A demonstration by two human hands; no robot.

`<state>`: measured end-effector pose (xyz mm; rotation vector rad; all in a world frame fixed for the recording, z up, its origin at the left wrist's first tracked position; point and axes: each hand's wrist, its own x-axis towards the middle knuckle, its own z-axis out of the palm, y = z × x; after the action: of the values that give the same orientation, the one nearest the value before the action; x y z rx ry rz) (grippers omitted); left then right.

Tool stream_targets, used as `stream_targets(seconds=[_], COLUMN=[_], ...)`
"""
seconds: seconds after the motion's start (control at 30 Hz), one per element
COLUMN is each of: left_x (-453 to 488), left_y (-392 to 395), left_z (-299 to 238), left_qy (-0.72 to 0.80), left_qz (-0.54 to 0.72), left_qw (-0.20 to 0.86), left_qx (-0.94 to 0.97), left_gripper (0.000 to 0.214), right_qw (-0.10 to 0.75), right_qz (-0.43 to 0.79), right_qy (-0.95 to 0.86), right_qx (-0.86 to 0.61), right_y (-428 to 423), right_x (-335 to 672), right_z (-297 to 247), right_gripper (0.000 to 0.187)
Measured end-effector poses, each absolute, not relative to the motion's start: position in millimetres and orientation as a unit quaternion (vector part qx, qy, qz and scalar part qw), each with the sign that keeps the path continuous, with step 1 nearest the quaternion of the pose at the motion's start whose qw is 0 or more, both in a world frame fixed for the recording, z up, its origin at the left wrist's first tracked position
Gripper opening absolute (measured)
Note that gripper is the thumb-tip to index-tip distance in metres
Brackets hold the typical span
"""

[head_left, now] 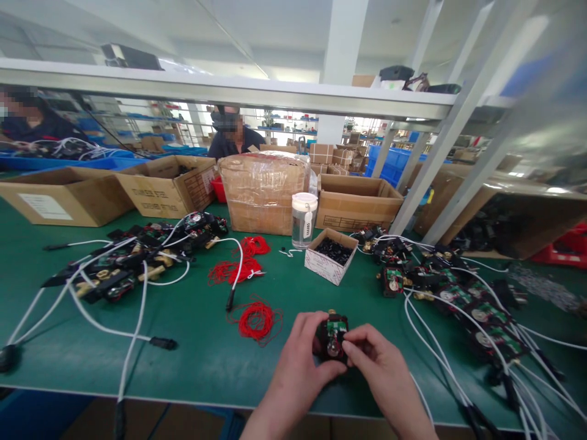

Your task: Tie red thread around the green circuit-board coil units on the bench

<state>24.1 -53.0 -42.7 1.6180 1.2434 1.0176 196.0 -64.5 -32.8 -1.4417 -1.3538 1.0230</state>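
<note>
My left hand (pixel 305 354) is wrapped round a small black housing with a green circuit board (pixel 336 328) facing up, near the table's front edge. A round, shiny part and a brass fitting show on this unit. From the right, my right hand (pixel 373 357) reaches its pinched thumb and forefinger to the board's edge. Whatever sits between those fingertips is too small to make out. Beyond the hands stands a small carton (pixel 331 269) full of tiny black parts. Coiled red wire (pixel 255 322) lies to the left of my left hand.
Similar units with white cables are heaped at left (pixel 151 250) and right (pixel 458 293). Behind them stand a taped carton (pixel 266 195), a lidded clear cup (pixel 304 223) and open cardboard boxes (pixel 360 205). A metal shelf (pixel 257 91) crosses above. Two people sit across the table.
</note>
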Motion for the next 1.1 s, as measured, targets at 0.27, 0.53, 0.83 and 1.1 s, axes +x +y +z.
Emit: stream_targets(seconds=[0.27,0.53,0.83,1.1], left_x=[21.1,21.1,21.7,23.0], left_y=[-45.4,-43.3,-44.0,-46.7], left_z=[-32.4,-30.2,-34.3,-30.0], left_qy=[0.468,0.464,0.454,0.476], left_qz=[0.393,0.37,0.38,0.367], left_qw=[0.366,0.344,0.331,0.318], left_qx=[0.702,0.728,0.735,0.733], left_gripper=[0.072,0.069,0.065,0.06], right_qw=[0.424,0.418,0.488,0.495], right_qz=[0.379,0.403,0.414,0.414], right_qy=[-0.564,-0.541,-0.49,-0.494], right_qx=[-0.598,-0.608,-0.591,-0.583], right_y=[-63.7,-56.8,-60.8,-65.3], right_x=[196.2,197.8,184.2,186.4], right_z=[-25.6,-27.6,-37.9,-32.0], right_gripper=[0.023,0.025,0.028,0.039])
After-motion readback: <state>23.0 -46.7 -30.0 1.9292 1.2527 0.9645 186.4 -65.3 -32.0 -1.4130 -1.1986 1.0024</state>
